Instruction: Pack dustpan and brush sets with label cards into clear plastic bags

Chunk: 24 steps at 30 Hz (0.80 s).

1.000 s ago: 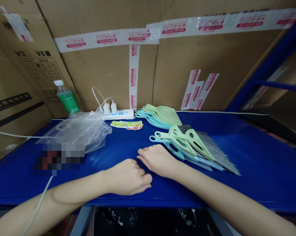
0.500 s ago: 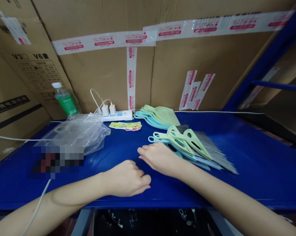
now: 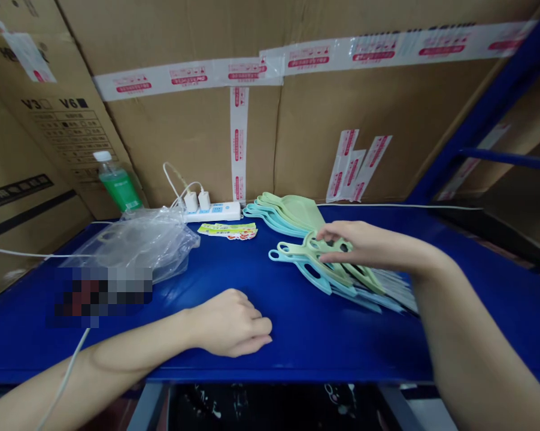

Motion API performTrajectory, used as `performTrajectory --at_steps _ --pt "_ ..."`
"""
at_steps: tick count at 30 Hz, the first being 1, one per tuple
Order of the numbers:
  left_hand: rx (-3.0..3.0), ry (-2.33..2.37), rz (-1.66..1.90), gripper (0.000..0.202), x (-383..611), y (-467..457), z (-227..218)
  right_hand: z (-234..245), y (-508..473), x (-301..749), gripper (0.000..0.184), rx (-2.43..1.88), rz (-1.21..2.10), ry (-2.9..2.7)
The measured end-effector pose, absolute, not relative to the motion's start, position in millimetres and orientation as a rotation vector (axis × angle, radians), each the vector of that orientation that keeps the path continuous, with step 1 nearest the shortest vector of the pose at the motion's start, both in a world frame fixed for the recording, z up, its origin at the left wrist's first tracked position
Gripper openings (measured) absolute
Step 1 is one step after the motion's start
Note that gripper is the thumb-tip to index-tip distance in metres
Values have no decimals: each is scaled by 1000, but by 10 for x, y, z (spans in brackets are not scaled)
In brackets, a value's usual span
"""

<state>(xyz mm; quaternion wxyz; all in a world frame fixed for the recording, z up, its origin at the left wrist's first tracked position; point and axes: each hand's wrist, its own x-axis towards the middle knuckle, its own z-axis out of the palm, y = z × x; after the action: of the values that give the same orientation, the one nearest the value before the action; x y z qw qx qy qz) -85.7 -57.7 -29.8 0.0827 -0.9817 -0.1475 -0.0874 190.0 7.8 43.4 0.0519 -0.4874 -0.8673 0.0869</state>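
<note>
- Brushes (image 3: 342, 276) with pale green and light blue handles are lying in an overlapping heap right of the tabletop's middle, their grey bristles pointing toward the right edge and partly hiding behind the right arm.
- The right hand (image 3: 364, 242) is hovering over the green handles, thumb and fingers standing apart with a gap between their tips; whether they are touching a handle, I cannot tell.
- The left hand (image 3: 234, 323) is resting near the front edge of the tabletop (image 3: 234, 269), its fingers curling inward and pressing together; nothing is showing in its grip.
- Dustpans (image 3: 303, 209), green and light blue, are lying stacked near the back edge, just behind the brushes.
- Printed labels (image 3: 227, 229) are lying left of the dustpans, in front of a white power strip (image 3: 225, 209), which is running along the back edge and holding two white plugs (image 3: 191, 201).
- Clear plastic bags (image 3: 144, 239) are spreading over the left part, with a blurred patch covering their near side.
- A green-labelled bottle (image 3: 121, 188) is standing at the back left corner, leaning in view, before cardboard (image 3: 189, 137).
</note>
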Motion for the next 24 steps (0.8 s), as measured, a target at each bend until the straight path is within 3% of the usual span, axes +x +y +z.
performTrajectory --at_steps 5,10,15,19,24 --pt "-2727 -837 -495 22 -802 -520 -275 472 128 1991 28 -1573 234 -2658" --pt "-2714 -1218 -364 52 -725 -307 -292 500 122 2007 20 -1552 355 -2638" --pt "-2905 -1368 -532 58 -561 -55 -299 515 126 1993 12 -1572 299 -2670" --pt "-2979 -1377 -609 47 -391 131 -263 523 89 1914 12 -1692 222 -2649" --pt "-3048 -1336 -582 13 -243 268 -227 529 55 1877 19 -1788 128 -2632"
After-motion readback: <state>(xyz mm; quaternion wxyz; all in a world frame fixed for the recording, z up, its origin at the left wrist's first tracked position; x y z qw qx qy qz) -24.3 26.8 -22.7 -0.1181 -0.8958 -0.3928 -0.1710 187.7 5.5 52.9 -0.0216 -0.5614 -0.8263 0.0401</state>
